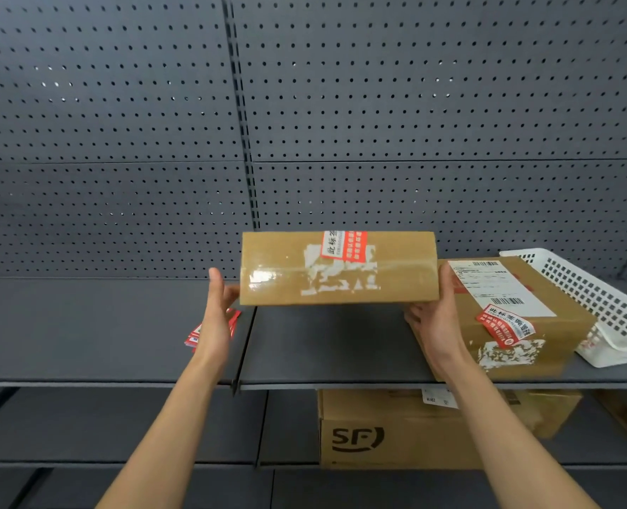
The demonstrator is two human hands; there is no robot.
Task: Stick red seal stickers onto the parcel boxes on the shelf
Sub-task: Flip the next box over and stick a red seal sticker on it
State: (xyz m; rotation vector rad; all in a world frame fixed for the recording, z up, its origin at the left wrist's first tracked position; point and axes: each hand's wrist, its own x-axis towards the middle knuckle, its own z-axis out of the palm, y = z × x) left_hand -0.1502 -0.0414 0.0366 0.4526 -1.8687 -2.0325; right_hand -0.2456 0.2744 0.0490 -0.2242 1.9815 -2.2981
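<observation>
Right of held box (pixel 337 268): sealed parcel (pixel 506 317), white basket (pixel 580 284).

Brown parcel box (pixel 337 277) up off the shelf (pixel 323 345), red seal sticker (pixel 345 246) on its top edge; second stickered box (pixel 561 321) sits right, spare stickers (pixel 193 337) left.

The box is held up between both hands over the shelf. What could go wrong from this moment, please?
1. The held box is supported only at its ends, between the left grip and the right grip; it may slip and drop onto the shelf.
2. Set down leftward, it could cover or scatter the sticker stack lying under the left grip.
3. Moved right, it may bump the labelled box.
</observation>
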